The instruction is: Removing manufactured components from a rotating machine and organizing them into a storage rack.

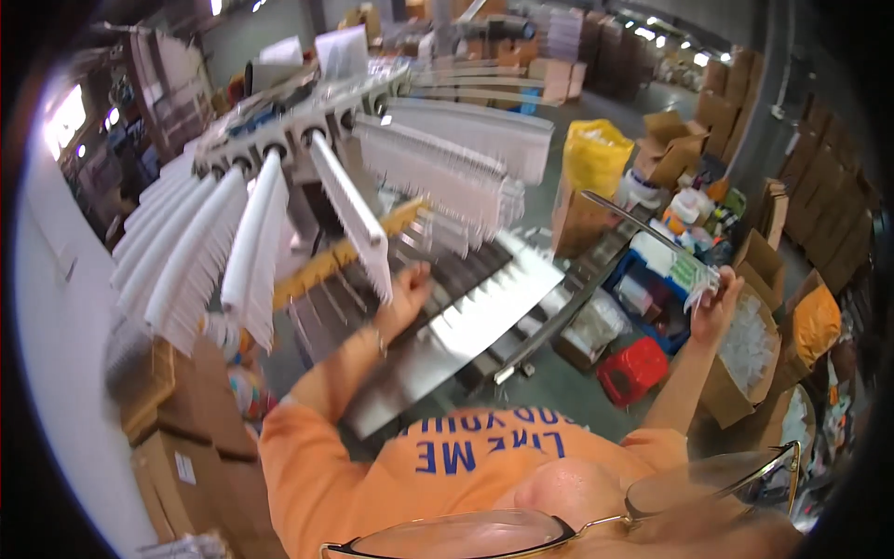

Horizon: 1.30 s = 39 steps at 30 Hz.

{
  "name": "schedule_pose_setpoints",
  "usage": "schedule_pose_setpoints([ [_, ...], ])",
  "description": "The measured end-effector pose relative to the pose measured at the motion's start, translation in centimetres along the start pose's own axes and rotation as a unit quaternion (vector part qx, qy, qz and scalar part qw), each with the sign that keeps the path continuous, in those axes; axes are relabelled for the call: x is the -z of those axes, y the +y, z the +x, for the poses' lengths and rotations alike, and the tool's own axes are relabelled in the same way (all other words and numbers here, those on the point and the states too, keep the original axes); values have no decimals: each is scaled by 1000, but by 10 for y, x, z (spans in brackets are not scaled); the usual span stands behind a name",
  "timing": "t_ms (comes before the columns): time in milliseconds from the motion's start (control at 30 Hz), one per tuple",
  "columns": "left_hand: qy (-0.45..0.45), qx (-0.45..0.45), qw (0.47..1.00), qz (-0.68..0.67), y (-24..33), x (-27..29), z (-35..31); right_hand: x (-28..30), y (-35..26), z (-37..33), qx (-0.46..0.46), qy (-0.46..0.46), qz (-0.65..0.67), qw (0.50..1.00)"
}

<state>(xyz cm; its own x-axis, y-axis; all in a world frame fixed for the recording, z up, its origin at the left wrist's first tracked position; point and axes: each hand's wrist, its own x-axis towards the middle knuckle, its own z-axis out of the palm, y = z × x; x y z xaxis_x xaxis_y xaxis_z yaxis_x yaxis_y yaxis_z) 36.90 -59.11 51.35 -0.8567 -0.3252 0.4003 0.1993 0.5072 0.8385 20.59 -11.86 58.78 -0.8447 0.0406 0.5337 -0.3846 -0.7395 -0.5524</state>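
My left hand [407, 293] is curled closed above a metal tray with a toothed bright edge [494, 298], beside the lower end of a white fringed strip [349, 205]. What its fingers hold, if anything, is hidden. Out to the right, my right hand [715, 306] has its fingers bent around a small translucent plastic piece [698, 293], close to the end of a metal rod [643, 228]. Several more white fringed strips [251, 242] fan out from sockets in a machine bar [293, 140]. Some on its right side are smeared by motion.
A yellow wooden bar [349, 252] crosses behind the tray. At right are a blue crate [656, 289], a red plastic container [633, 370], a yellow bag [596, 158] and an open box of clear pieces [745, 349]. Cardboard boxes [186, 466] stand at lower left.
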Motion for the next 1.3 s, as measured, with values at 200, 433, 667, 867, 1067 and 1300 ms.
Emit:
schedule_pose_setpoints([
  [200, 114, 113, 977, -139, -32, -29, 66, -14, 75, -78, -164, -95, -47, 981],
  [433, 180, 71, 959, -209, -15, -31, 81, -116, 67, -65, -67, -289, -197, 934],
  [667, 200, -36, 978, -48, -23, -30, 81, -160, 58, -56, -2, -371, -367, 853],
  [867, 197, -28, 979, -50, -35, -48, 64, -184, 63, -60, 51, -383, -432, 815],
  [1067, 170, 22, 984, 57, 19, -45, 53, -152, 57, -68, 47, -313, -367, 875],
  [1300, 145, 21, 982, -119, -1, -45, 61, -157, 34, -70, 40, -330, -372, 866],
])
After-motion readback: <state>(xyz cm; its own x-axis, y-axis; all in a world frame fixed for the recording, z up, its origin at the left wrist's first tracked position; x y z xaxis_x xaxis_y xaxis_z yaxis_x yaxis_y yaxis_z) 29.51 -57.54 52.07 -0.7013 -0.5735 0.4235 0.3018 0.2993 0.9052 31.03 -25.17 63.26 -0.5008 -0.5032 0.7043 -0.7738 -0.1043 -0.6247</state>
